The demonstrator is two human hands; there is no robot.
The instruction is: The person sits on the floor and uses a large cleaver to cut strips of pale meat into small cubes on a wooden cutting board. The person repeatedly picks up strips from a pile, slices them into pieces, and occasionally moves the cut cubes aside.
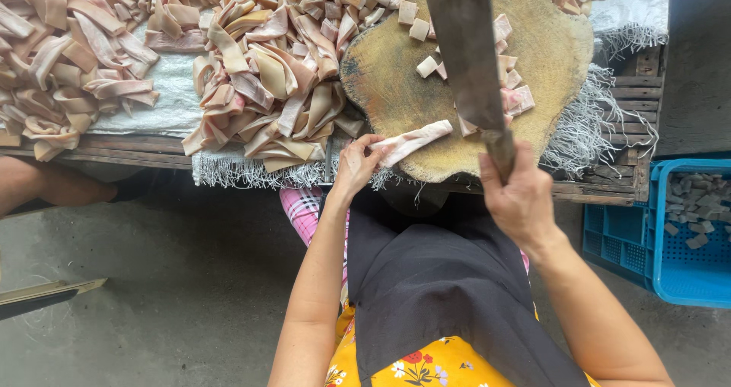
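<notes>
Right hand (521,200) nearest, fist wrapped tight on cleaver (466,59) handle; blade runs up and away, tip cut off by frame top. Left hand (354,166) fingertips pinched on near end of pale strip (413,141) (long axis left-right, slight tilt), lying on front edge of round wooden block (396,75). Cut squares (512,90) partly behind blade. Strip pile (266,90) beyond left.

One round wooden chopping block (396,82), one cleaver (464,52), one blue crate (685,273), two hands, and strips beyond counting.
</notes>
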